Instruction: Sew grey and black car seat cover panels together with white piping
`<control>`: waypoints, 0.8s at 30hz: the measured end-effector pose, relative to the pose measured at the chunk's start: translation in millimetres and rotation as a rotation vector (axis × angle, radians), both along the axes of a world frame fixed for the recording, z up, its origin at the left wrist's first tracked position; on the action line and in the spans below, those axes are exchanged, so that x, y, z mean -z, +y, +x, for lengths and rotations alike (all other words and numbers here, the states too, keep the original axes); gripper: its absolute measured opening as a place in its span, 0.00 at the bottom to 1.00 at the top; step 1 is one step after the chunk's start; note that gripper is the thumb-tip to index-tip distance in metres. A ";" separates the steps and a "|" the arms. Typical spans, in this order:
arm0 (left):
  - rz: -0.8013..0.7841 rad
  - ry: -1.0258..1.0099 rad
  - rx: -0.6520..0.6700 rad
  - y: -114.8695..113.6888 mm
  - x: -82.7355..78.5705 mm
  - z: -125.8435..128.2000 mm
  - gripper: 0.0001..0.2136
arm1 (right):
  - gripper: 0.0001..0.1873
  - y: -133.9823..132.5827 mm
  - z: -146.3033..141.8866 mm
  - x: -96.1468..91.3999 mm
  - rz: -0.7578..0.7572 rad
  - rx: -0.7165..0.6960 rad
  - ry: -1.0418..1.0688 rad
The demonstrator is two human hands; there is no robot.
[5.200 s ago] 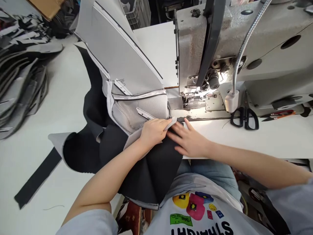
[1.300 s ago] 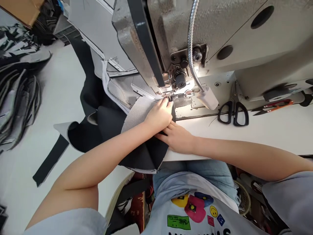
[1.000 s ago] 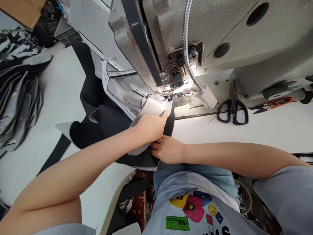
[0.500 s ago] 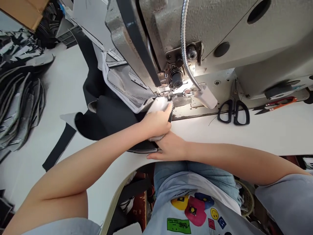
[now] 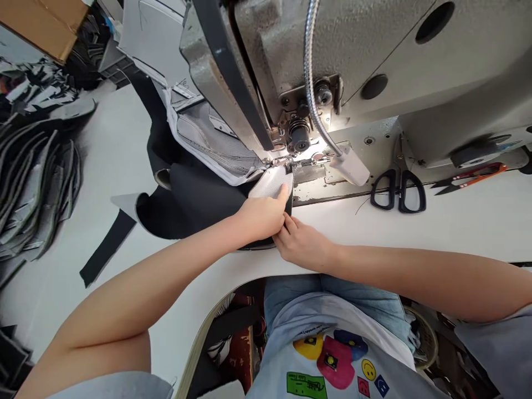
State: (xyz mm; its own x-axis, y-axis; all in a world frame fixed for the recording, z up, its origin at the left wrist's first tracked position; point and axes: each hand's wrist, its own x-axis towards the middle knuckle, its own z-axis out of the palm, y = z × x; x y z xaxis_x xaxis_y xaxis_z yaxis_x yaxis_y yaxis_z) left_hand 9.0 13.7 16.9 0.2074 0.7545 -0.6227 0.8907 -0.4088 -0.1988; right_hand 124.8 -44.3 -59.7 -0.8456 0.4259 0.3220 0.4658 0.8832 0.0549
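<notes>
A black fabric piece (image 5: pixel 199 191) with a grey mesh lining (image 5: pixel 216 138) and pale edging lies bunched under the sewing machine (image 5: pixel 299 133). One pale mesh flap (image 5: pixel 266 185) runs up to the lit presser foot area. My left hand (image 5: pixel 264 216) is closed on this work, index finger pressed along the flap close to its right edge. Touching it from the right, my right hand (image 5: pixel 305 242) pinches the near edge of the fabric with curled fingers. What lies beneath both hands is hidden.
Black-handled scissors (image 5: pixel 397 183) and orange-handled snips (image 5: pixel 471 178) rest on the right of the machine. A bendy lamp (image 5: pixel 351 165) hangs near the needle. Stacked dark pieces (image 5: pixel 37 194) and a loose black strip (image 5: pixel 108 246) lie on the left; a cardboard box (image 5: pixel 45 25) stands behind.
My right hand has come out from under the fabric and now pinches its edge beside my left hand. My left hand has slid slightly nearer me, uncovering more of the mesh flap.
</notes>
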 end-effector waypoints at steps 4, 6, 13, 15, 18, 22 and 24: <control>0.013 -0.050 -0.027 -2.9 0.7 -4.8 0.33 | 0.18 8.2 9.9 1.0 0.037 -0.022 0.006; 0.049 -0.095 -0.045 2.0 4.6 -3.6 0.32 | 0.18 13.1 14.8 1.2 0.031 -0.024 0.005; 0.183 -0.137 -0.049 4.4 11.6 -0.8 0.28 | 0.19 25.1 29.0 3.5 0.101 -0.007 0.038; 0.174 -0.121 0.004 -3.4 9.5 -4.3 0.27 | 0.19 24.0 29.6 4.2 0.095 -0.016 0.051; 0.141 -0.088 0.047 -11.8 7.7 -8.8 0.29 | 0.18 20.0 28.1 4.7 0.086 0.021 0.066; 0.167 -0.079 0.030 -11.5 12.7 -8.2 0.28 | 0.17 16.0 26.9 6.0 0.110 0.073 0.109; 0.212 -0.083 0.031 -8.6 17.0 -6.2 0.28 | 0.17 17.8 28.0 7.5 0.124 0.095 0.123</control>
